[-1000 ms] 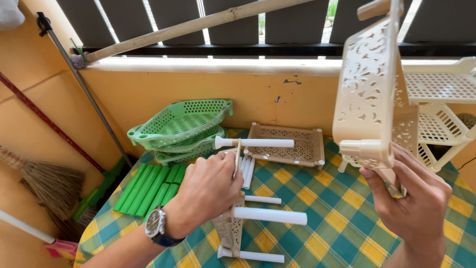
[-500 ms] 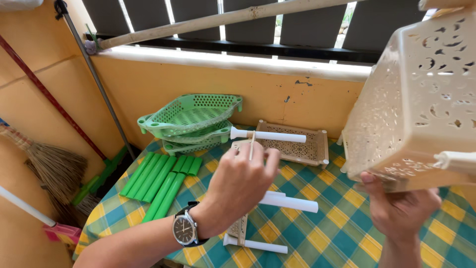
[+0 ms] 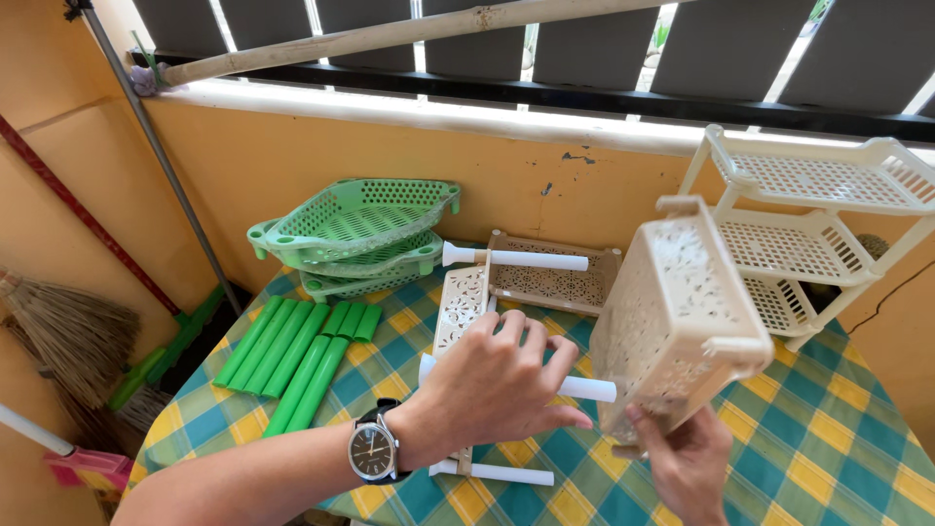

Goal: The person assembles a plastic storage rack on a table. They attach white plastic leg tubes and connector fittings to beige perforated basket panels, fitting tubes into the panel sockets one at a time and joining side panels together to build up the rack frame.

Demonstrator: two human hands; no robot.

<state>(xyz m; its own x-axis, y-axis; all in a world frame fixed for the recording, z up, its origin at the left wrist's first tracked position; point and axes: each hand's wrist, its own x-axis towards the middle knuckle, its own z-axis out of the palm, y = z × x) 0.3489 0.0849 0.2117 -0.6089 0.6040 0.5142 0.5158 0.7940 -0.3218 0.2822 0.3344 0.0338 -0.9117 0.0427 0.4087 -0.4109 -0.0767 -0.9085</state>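
Cream perforated plastic makes up the basket tray (image 3: pixel 677 321) that is held tilted above the tabletop (image 3: pixel 828 458) by the right hand (image 3: pixel 687 466), whose fingers are closed around its lower corner post. A second cream tray (image 3: pixel 460 314) is stood on its edge on the tabletop with white tubes (image 3: pixel 516 259) plugged into its corners; it is steadied by the left hand (image 3: pixel 492 385), which is laid over it with the fingers spread and curled loosely about one of the tubes, though how firmly it is gripped cannot be told. A dark-faced wristwatch (image 3: pixel 373 453) is worn on the left wrist. Behind the standing tray, a beige tray (image 3: pixel 550 282) is laid flat near the orange wall. To the left, green baskets (image 3: pixel 355 229) are stacked, and green tubes (image 3: pixel 297 356) are laid side by side just in front of them on the checked yellow and teal cloth. An assembled white tiered rack (image 3: pixel 818 234) is stood at the right, against the wall. A straw broom (image 3: pixel 68 336) is seen beside the tabletop at the left edge
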